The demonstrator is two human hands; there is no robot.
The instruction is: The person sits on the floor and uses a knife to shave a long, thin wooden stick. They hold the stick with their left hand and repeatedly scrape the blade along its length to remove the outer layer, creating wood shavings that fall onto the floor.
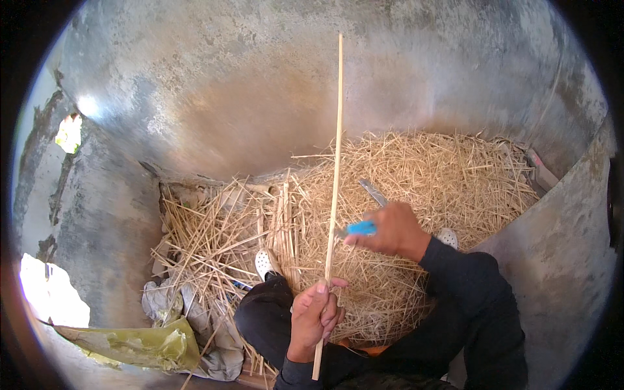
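Note:
A long, thin, pale stick (337,149), like bamboo or wood, stands nearly upright in front of me, its far end leaning slightly right. My left hand (317,317) is closed round its lower part, with the index finger stretched out across it. Closed round a small blue-handled tool (361,228), my right hand (390,229) is just right of the stick. The tool's short grey end is blurred and seems to touch the stick's side. A flat grey metal blade (373,192) shows beyond my right knuckles; whether it belongs to the same tool I cannot tell.
Pale shavings (448,175) heap across the floor ahead and right. Loose sticks (208,240) lie crisscrossed at left, near a crumpled yellow-green sheet (149,344). A grey wall (253,91) rises behind. My white shoe (265,263) rests among the sticks.

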